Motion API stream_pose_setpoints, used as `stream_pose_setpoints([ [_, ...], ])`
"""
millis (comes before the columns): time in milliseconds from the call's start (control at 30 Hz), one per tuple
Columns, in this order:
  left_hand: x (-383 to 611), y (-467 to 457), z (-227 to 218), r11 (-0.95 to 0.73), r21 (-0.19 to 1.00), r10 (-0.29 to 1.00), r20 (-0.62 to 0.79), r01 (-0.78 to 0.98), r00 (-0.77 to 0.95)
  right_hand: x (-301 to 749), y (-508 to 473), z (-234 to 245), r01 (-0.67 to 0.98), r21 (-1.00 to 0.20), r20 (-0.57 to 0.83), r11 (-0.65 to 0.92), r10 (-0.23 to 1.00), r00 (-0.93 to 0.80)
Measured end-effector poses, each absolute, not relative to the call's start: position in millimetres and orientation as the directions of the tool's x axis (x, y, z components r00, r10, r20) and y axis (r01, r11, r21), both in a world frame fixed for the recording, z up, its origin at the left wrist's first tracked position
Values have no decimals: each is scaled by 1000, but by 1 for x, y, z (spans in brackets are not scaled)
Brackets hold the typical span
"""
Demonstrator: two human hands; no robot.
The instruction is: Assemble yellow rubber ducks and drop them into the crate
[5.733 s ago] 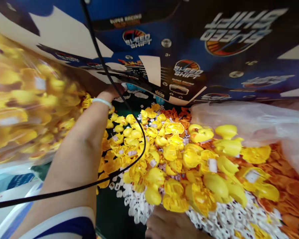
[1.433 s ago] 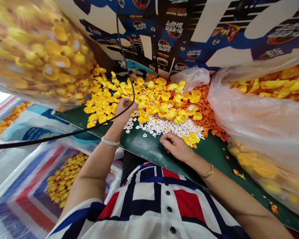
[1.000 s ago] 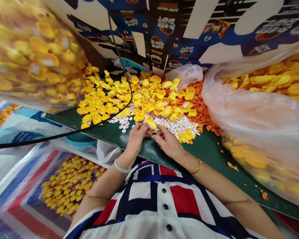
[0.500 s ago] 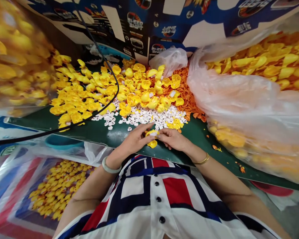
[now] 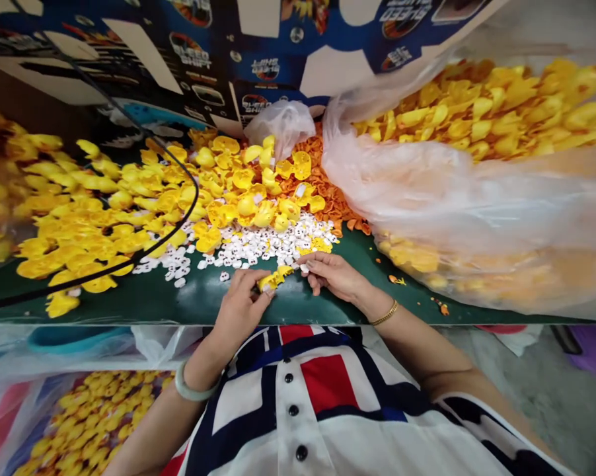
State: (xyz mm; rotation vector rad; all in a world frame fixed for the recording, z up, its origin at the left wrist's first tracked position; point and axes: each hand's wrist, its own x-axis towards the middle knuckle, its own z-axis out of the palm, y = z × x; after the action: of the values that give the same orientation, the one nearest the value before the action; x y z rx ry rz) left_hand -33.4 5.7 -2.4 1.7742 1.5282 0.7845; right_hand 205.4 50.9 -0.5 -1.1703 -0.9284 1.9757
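My left hand (image 5: 242, 303) is closed on a yellow plastic duck shell (image 5: 275, 279), pinched between thumb and fingers just above the green tabletop (image 5: 193, 291). Close to its right side, my right hand (image 5: 336, 276) pinches a small white eye piece (image 5: 304, 268) at the fingertips. The piece is partly hidden by the fingers and lies apart from the shell. Right behind both hands spreads a pile of white eye pieces (image 5: 258, 243) with black dots. A few tiny yellow pieces (image 5: 318, 246) lie at that pile's right end.
Yellow duck shells (image 5: 124, 192) heap up behind and left, orange parts (image 5: 328, 188) behind right. A clear bag (image 5: 427, 192) of yellow parts bulges at the right. A black cable (image 5: 179, 225) crosses the left side. Yellow ducks (image 5: 100, 410) fill a bag-lined container below left.
My hands were together at the duck shell; now they are apart, the right one moved off with a white eye piece. The view has shifted to the right.
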Motion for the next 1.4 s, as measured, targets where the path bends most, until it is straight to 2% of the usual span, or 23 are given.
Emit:
stream_pose_setpoints([
  [100,-25,4,2,-228,658,972,113,718,206,229,49,1,-53,-888,-425,-457,858,-290],
  [200,-21,14,3,-231,546,973,141,805,184,261,60,2,311,-922,-264,-232,962,-65],
  [267,-22,27,2,-157,479,986,127,864,109,279,74,1,580,-812,-59,-65,998,28],
  [333,-28,40,1,-67,419,992,128,905,14,288,89,-2,747,-664,75,37,997,17],
  [400,-37,51,0,-13,394,984,167,919,-58,289,102,-7,829,-555,78,66,997,-27],
  [500,-48,57,0,-86,384,955,296,919,-35,285,114,-14,876,-480,21,59,998,-55],
  [633,-45,46,5,-230,357,888,457,905,46,283,116,-16,857,-511,22,71,997,-69],
  [767,-15,38,9,-419,417,855,479,807,197,285,108,-3,802,-595,5,49,998,-58],
  [833,6,40,9,-528,472,836,438,706,332,282,98,7,717,-697,-91,-1,992,-87],
  [933,33,48,9,-631,521,776,400,575,488,272,79,22,544,-832,-330,-113,888,-321],
  [1000,43,54,10,-688,529,715,378,497,588,266,70,27,502,-852,-402,-149,801,-444],
  [1067,47,56,11,-702,552,676,320,450,664,261,64,28,506,-848,-423,-157,774,-470],
  [1133,46,55,11,-665,596,684,244,451,687,257,61,25,504,-846,-435,-173,771,-466],
  [1233,42,50,7,-515,716,770,145,472,621,251,59,16,462,-860,-438,-217,777,-452],
  [1300,39,46,1,-304,859,855,55,413,515,248,56,10,356,-896,-408,-267,813,-416],
  [1367,37,43,-5,22,975,908,-111,219,403,244,51,6,170,-938,-345,-303,870,-351],
  [1400,37,41,-7,191,978,905,-209,86,371,241,48,5,74,-949,-313,-305,898,-308],
])
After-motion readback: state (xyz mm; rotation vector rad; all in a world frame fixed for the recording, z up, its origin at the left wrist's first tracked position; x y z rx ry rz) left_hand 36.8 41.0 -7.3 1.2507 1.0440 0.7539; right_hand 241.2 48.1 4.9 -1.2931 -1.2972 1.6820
